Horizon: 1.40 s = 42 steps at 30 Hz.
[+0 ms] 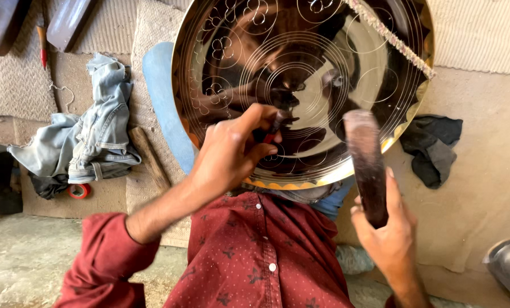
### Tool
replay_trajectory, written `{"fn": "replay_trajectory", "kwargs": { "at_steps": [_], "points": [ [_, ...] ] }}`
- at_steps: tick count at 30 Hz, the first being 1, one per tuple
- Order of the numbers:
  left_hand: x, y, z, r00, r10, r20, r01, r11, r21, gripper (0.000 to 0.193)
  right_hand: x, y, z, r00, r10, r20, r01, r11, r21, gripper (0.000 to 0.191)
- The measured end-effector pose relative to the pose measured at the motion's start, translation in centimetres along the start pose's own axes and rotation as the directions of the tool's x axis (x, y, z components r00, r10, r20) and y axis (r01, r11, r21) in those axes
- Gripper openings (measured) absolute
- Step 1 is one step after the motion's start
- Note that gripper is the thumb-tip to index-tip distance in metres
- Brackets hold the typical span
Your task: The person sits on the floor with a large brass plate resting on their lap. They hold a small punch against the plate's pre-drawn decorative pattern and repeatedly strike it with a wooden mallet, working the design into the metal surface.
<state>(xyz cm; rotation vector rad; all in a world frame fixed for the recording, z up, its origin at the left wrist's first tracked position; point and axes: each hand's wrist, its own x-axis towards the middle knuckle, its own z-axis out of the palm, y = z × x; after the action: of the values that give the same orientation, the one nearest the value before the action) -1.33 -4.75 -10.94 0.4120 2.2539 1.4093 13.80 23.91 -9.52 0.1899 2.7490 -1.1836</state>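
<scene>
Red shirt (255,256) fills the bottom edge. Above it, the left hand (232,151) pinches a small dark tool (278,121), its tip hard to make out, against a shiny engraved metal tray (323,74). Right hand (389,228) grips a dark mallet (366,165); the tray's top is cut off.

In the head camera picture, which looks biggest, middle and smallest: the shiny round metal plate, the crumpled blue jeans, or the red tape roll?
1. Shiny round engraved metal plate, though it is nearest the camera.
2. Crumpled light blue jeans.
3. Small red tape roll.
</scene>
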Motion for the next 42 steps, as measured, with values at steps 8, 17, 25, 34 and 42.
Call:
{"fn": "replay_trajectory", "kwargs": {
  "at_steps": [8,17,25,34,42],
  "points": [
    [-1.3,0.8,0.2,0.981,0.096,-0.17,-0.095,0.995,0.015,0.048,5.9,-2.2,-4.1,0.991,-0.133,0.026,0.132,0.99,0.051,0.09],
    [-1.9,1.2,0.6,0.965,-0.067,-0.252,0.069,0.998,0.001,0.041,12.5,-6.7,-5.7,0.932,-0.149,0.331,0.243,0.934,-0.262,0.093],
    [-2.3,1.4,0.8,0.935,-0.098,-0.34,0.12,0.992,0.042,0.039,15.5,-10.0,-7.0,0.767,0.141,0.626,0.393,0.667,-0.633,0.095],
    [-2.3,1.3,0.5,0.944,-0.075,-0.32,0.067,0.997,-0.035,0.043,14.9,-10.3,-7.8,0.904,-0.247,0.348,0.368,0.865,-0.343,0.083],
    [-2.2,1.1,0.7,0.948,-0.078,-0.308,0.082,0.997,-0.002,0.041,13.8,-8.3,-7.2,0.899,-0.129,0.418,0.26,0.926,-0.274,0.087]
  ]
}}
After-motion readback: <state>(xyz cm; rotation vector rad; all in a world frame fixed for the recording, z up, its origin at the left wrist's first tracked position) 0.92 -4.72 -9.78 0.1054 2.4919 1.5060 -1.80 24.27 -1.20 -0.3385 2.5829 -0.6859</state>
